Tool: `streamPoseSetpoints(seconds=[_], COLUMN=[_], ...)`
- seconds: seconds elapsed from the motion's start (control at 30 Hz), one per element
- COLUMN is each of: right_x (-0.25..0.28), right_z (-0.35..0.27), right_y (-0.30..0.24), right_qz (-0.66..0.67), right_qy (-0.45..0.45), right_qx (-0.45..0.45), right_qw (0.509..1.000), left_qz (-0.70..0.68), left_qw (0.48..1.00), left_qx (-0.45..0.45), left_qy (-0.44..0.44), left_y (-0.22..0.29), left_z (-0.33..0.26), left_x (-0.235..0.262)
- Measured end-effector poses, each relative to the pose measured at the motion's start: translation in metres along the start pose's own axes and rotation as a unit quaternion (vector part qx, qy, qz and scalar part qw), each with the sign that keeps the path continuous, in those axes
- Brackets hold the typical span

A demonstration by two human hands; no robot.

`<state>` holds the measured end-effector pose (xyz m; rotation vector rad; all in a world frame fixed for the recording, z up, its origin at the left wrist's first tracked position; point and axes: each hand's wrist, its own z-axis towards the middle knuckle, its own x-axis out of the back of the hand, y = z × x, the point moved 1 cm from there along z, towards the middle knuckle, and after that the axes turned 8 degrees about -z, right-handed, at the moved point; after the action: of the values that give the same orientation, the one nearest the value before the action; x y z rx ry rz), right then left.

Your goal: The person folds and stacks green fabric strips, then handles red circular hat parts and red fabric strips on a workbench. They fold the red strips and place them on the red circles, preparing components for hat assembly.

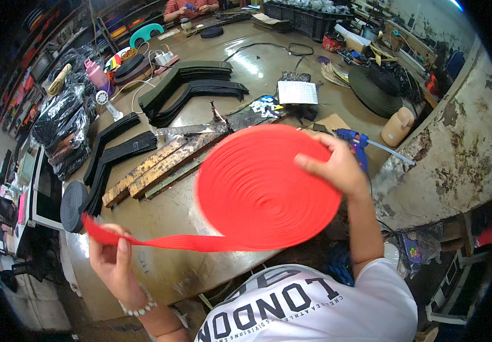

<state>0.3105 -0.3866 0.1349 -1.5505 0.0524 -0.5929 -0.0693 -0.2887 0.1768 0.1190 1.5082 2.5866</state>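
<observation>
A large flat roll of red webbing (257, 188) is held up over the near side of the table. My right hand (340, 165) grips its right upper edge, thumb across the face and fingers behind, partly hidden. My left hand (112, 259), with a bead bracelet at the wrist, pinches the loose end of the strap, which runs from the bottom of the roll out to the left. Just beyond my right hand lies a blue glue gun (355, 142) with a pale glue stick. Behind the roll are worn wooden bars (160, 165) and a metal strip.
Folded bundles of black strap (123, 151) and dark green strap (186, 74) lie left and centre. A grey roll (74, 204) sits at the left table edge. A dark green roll (374, 91) and beige bottle (397, 126) stand right, by a peeling pillar (451, 154). Another person (189, 8) works opposite.
</observation>
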Motion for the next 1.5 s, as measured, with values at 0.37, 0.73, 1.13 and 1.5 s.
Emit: streamPoseSetpoints(seconds=[0.37, 0.73, 1.13, 1.5], right_x=[-0.059, -0.034, -0.063, -0.061], right_z=[0.019, 0.129, 0.210, 0.225], right_y=[-0.031, -0.101, -0.043, 0.005], right_qz=[-0.219, -0.118, -0.334, -0.182], right_qy=[-0.141, -0.256, -0.152, -0.211], right_qx=[0.287, 0.089, 0.148, -0.003], right_qw=[0.922, 0.955, 0.918, 0.960], left_qz=[-0.321, -0.114, 0.320, 0.393], left_qw=[0.920, 0.977, 0.932, 0.906], left_qx=[0.135, 0.150, 0.167, 0.156], left_qy=[-0.182, -0.098, -0.017, 0.014], left_y=[-0.018, -0.130, -0.264, -0.255], left_z=[0.100, 0.202, 0.176, 0.165], left_x=[-0.059, -0.045, -0.054, -0.062])
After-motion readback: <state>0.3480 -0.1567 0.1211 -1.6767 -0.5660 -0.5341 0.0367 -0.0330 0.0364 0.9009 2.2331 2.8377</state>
